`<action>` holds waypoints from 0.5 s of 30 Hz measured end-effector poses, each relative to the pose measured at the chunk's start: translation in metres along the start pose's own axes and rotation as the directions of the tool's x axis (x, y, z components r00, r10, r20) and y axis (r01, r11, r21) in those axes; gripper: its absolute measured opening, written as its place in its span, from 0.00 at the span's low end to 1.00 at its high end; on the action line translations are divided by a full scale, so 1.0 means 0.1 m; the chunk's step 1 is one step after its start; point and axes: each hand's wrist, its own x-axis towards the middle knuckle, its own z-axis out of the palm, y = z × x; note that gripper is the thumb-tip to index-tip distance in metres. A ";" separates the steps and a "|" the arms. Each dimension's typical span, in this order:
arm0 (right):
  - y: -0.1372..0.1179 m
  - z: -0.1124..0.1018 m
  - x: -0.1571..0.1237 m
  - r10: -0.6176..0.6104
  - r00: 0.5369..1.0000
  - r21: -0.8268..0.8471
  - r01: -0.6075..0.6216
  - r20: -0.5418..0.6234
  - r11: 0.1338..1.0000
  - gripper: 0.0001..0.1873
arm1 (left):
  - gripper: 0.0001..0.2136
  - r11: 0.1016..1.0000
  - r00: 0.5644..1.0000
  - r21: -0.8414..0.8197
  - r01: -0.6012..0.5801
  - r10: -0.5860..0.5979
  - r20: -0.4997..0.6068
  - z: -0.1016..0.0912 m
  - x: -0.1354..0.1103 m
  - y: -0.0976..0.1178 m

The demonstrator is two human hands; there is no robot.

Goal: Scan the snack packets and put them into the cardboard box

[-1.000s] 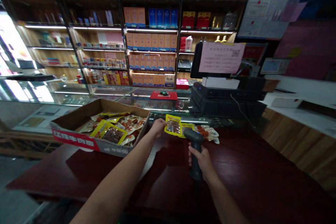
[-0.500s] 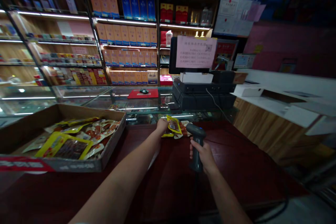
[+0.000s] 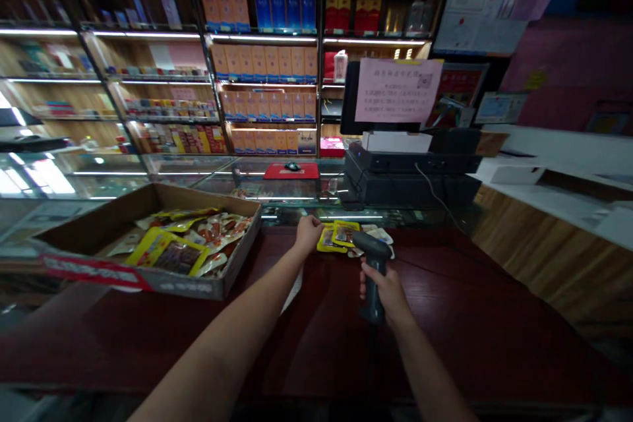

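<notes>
My right hand [image 3: 383, 287] is wrapped round the grip of a dark grey barcode scanner [image 3: 373, 257], held upright over the dark red table with its head tilted toward the left. Just beyond the scanner head lie yellow-edged snack packets [image 3: 345, 232] on the tabletop, beside paler snack packets [image 3: 378, 234] partly hidden by the scanner. My left hand [image 3: 309, 234] is at the left edge of the yellow packets, its fingers curled in with nothing visible in them. Whether it touches the nearest packet is unclear.
An open cardboard box [image 3: 242, 224] with several snack packets stands on the left of the table [image 3: 316, 343]. Behind are a glass counter [image 3: 237, 179], a mouse on a red mat [image 3: 277, 171] and a monitor [image 3: 350, 102] bearing a pink notice. A cable runs down beside it.
My left hand has let go of a yellow packet, which now lies flat with the others. The view has turned slightly left; my right hand still holds the scanner.
</notes>
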 end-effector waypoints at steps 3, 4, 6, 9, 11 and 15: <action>0.09 0.29 -0.05 0.026 0.997 -0.006 -0.025 0.078 1.000 0.23 | 0.04 0.999 0.996 0.016 -0.043 0.045 -0.077 -0.42 0.00 -0.20; 0.12 0.39 -0.07 0.036 0.994 -0.009 -0.035 0.104 0.999 0.23 | 0.04 0.998 0.992 0.025 -0.055 0.058 -0.114 -0.58 0.01 -0.29; 0.17 0.58 -0.10 0.048 0.987 -0.011 -0.047 0.155 0.999 0.22 | 0.04 0.995 0.979 0.050 -0.083 0.090 -0.185 -0.93 0.05 -0.45; 0.23 0.81 -0.14 0.048 0.973 -0.014 -0.046 0.225 0.999 0.23 | 0.06 0.990 0.953 0.114 -0.077 0.107 -0.284 -1.53 0.14 -0.69; 0.27 0.91 -0.15 0.050 0.967 -0.024 -0.045 0.249 0.999 0.22 | 0.08 0.984 0.924 0.179 0.012 0.058 -0.377 -1.95 0.22 -0.84; 0.33 1.03 -0.17 0.058 0.962 -0.052 -0.045 0.268 0.998 0.22 | 0.11 0.917 0.891 0.349 0.194 -0.016 -0.453 -2.69 0.43 -1.10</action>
